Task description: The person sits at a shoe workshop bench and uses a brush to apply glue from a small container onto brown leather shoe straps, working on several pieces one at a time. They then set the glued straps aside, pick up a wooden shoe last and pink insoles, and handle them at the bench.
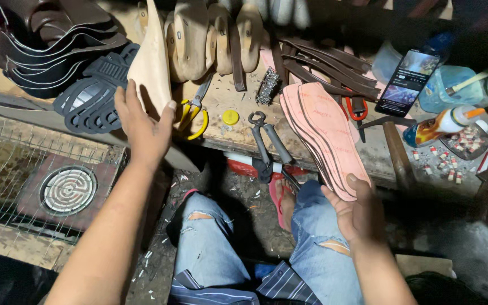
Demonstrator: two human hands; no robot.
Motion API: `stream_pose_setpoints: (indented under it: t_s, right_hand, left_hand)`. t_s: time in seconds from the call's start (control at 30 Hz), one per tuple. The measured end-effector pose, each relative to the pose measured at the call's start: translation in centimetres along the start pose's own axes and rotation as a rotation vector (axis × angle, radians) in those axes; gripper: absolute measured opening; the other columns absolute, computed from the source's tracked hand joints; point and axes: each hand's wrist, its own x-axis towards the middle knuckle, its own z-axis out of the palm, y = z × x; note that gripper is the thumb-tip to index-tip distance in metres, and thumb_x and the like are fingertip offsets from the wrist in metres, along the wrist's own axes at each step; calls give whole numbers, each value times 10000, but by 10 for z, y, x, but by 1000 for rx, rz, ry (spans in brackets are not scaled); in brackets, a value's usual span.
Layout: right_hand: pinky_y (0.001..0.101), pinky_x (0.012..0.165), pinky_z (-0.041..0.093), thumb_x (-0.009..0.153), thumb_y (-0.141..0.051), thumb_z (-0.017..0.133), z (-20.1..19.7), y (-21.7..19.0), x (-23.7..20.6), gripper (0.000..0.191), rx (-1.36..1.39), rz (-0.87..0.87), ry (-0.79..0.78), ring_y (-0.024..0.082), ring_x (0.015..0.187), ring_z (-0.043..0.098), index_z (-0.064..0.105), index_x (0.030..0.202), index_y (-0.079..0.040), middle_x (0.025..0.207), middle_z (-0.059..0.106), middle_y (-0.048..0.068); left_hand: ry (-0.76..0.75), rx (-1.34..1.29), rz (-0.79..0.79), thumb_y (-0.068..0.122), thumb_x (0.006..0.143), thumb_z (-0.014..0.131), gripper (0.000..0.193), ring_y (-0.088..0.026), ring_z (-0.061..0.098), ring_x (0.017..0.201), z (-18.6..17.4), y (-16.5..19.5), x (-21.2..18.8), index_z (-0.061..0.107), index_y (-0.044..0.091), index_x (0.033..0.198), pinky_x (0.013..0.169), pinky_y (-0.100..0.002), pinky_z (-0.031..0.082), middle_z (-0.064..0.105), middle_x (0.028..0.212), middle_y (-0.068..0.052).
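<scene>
Left hand (142, 127) grips tan leather upper piece (152, 62) at the tabletop (227, 133) front edge; right hand (357, 212) grips stack of pink flat insoles (326, 133) overhanging that edge

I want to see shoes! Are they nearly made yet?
Not nearly. Done: pink insoles are cut, and the right hand holds that stack. In hand: the left hand grips a tan leather piece. Left: black soles and wooden lasts lie separate, no shoe assembled.
</scene>
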Motion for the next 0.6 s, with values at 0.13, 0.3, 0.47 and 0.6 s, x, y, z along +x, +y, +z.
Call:
stream_pose_setpoints:
  t_s: [0.13, 0.3, 0.47, 0.6]
  right_hand:
    - [485, 896, 537, 822, -230, 653, -34, 15, -22, 624, 25, -17, -76, 277, 1137, 671, 534, 1405, -40, 1296, 671, 122]
    - [481, 851, 557, 777, -222, 711, -78, 34, -66, 680, -103, 112, -243, 345, 1049, 685, 564, 1376, 63, 1232, 689, 218]
    - [386, 1084, 450, 806, -193, 755, -73, 28, -88, 600, -816, -5, -524, 273, 1299, 603, 638, 1335, 63, 1381, 648, 189]
    - [397, 1048, 407, 608, -288, 906, -32, 10, -106, 983, -1322, -259, -567, 311, 1293, 532, 472, 1442, -1, 1412, 548, 176]
  left_hand:
    - [-2, -199, -5, 204, 1029, 726, 656, -346, 470, 1439, -20, 36, -60, 401, 29, 1572, 1270, -426, 362, 421, 1514, -186]
    - [-511, -1187, -684, 325, 873, 691, 811, -203, 454, 1398, -36, 89, -142, 306, 150, 1565, 1077, -373, 421, 414, 1554, -84]
    - [-566, -860, -605, 217, 888, 758, 599, -188, 563, 1283, -53, 109, -175, 578, 23, 1426, 1100, -329, 415, 643, 1371, -131]
    - [-601, -964, -787, 194, 878, 725, 561, -163, 612, 1167, -71, 112, -182, 563, 60, 1398, 1006, -311, 480, 663, 1272, -90]
